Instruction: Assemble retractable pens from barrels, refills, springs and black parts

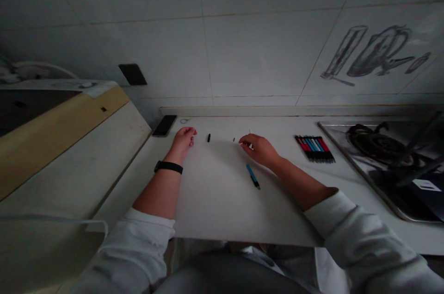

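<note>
My left hand (183, 140) rests on the white counter (215, 192), fingers curled loosely, nothing visible in it; a black band sits on its wrist. A small black pen cap (208, 137) lies just to its right. My right hand (259, 148) rests knuckles up with its fingertips pinched on a thin white pen part (247, 142). A tiny piece (234, 139) lies left of those fingertips. A blue pen (253, 176) lies on the counter just below my right hand.
A row of several red, blue and black pens (315, 148) lies right of my right hand. A gas stove (388, 155) fills the right side. A dark phone (164, 125) lies at the counter's back left. A wooden-edged cabinet (62, 136) stands left.
</note>
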`<state>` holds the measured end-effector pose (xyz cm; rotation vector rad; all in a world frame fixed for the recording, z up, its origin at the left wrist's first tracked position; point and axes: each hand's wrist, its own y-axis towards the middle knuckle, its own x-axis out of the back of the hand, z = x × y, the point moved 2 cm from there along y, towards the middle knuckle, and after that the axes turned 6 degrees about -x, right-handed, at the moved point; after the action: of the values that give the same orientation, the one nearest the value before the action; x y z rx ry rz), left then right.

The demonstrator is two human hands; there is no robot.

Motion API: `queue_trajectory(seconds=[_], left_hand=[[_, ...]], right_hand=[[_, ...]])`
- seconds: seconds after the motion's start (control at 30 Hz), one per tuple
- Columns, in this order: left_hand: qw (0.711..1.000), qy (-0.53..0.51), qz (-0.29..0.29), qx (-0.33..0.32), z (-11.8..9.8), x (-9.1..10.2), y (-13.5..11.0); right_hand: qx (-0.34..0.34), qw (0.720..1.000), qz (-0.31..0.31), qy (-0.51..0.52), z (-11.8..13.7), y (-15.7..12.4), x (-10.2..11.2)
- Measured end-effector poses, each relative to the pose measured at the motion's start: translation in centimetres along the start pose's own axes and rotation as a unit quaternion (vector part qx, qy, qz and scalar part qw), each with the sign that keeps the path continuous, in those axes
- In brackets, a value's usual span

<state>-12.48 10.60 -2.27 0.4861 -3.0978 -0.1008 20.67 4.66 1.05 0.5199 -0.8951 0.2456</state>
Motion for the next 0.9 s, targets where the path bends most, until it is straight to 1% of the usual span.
queue_trajectory(seconds=[0.03, 0.1, 0.17, 0.23, 0.3, 0.37, 0.43, 0.5, 0.6, 0.7, 0.83, 0.9], left_hand=[[0.996, -0.079, 0.011, 0.038, -0.1, -0.1, -0.1], [0.975, -0.199, 0.027, 0.099, -0.5, -0.1, -0.2], [0.949, -0.277, 0.032, 0.149, -0.9, -0.1, -0.3], [0.923, -0.334, 0.030, 0.189, -1.3, 0.0, -0.4], [0.902, -0.375, 0.025, 0.214, -1.4, 0.1, -0.4], [0.889, -0.395, 0.024, 0.228, -1.3, 0.2, -0.3], [0.887, -0.399, 0.028, 0.232, -1.1, 0.2, -0.2], [0.890, -0.392, 0.034, 0.230, -0.9, 0.2, 0.0], [0.900, -0.375, 0.039, 0.218, -0.7, 0.2, 0.1], [0.900, -0.378, 0.039, 0.215, -0.7, 0.1, 0.0], [0.882, -0.406, 0.043, 0.235, -1.0, -0.2, -0.4], [0.880, -0.407, 0.042, 0.240, -1.3, -0.3, -0.7]], right_hand=[[0.012, 1.000, -0.001, -0.016, 0.4, 0.9, -0.3], [0.040, 0.997, 0.013, -0.065, 1.3, 2.9, -1.3], [0.061, 0.990, 0.041, -0.123, 2.3, 5.3, -2.9], [0.077, 0.979, 0.072, -0.173, 3.1, 7.6, -4.7], [0.093, 0.968, 0.097, -0.210, 3.7, 9.7, -6.6], [0.113, 0.959, 0.111, -0.233, 4.2, 11.4, -8.0], [0.134, 0.951, 0.127, -0.249, 4.4, 12.6, -8.9], [0.157, 0.941, 0.143, -0.263, 4.6, 13.3, -9.3], [0.179, 0.935, 0.146, -0.267, 4.7, 13.3, -9.1], [0.157, 0.949, 0.131, -0.240, 4.7, 11.9, -7.8], [0.077, 0.976, 0.097, -0.180, 4.4, 8.0, -4.6], [0.045, 0.985, 0.079, -0.146, 3.9, 5.5, -2.7]])
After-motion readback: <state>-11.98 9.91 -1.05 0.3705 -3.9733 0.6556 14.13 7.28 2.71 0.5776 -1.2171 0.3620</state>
